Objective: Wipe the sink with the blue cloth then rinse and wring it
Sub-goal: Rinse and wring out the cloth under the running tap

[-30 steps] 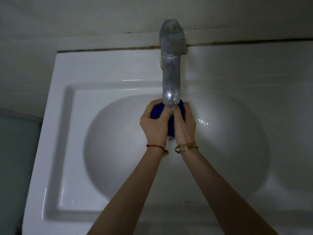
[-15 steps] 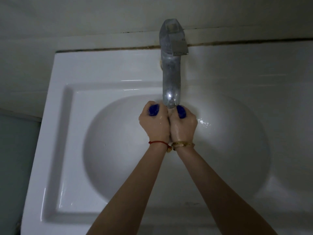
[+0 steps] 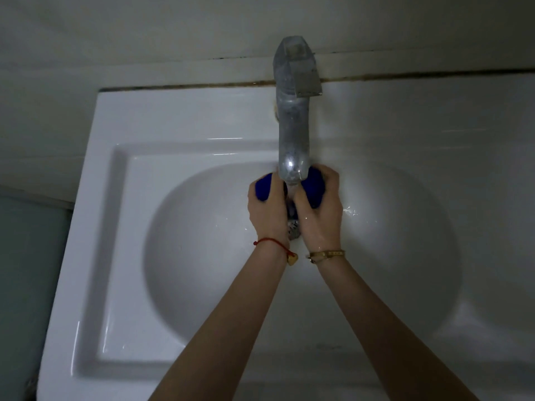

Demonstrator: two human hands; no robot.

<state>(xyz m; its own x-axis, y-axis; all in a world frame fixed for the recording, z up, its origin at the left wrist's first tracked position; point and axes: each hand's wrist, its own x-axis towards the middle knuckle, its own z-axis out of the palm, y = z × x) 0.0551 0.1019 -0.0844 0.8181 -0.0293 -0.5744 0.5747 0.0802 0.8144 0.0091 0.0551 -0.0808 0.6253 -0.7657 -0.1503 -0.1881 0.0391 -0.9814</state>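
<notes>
Both hands were locked on the blue cloth (image 3: 312, 189), right under the tap spout (image 3: 292, 169), above the middle of the basin toward its back edge. The left hand (image 3: 267, 211) curled round one bunched end, the right hand (image 3: 320, 215) round the other, thumbs close together. A second earlier the cloth hung as one lump between the hands; half a second ago the fists were pressed together; now they had parted a little with a blue bulge showing at each side. That looked like the wringing stage, so the wiping of the white sink (image 3: 115, 227) was probably done. Droplets glinted on the basin wall to the right of the hands. Hard to say whether water was running: the spout hid the cloth's middle, and the drain (image 3: 293, 228) only peeked between the wrists. The light was dim, and the sink's right edge was cut off.
</notes>
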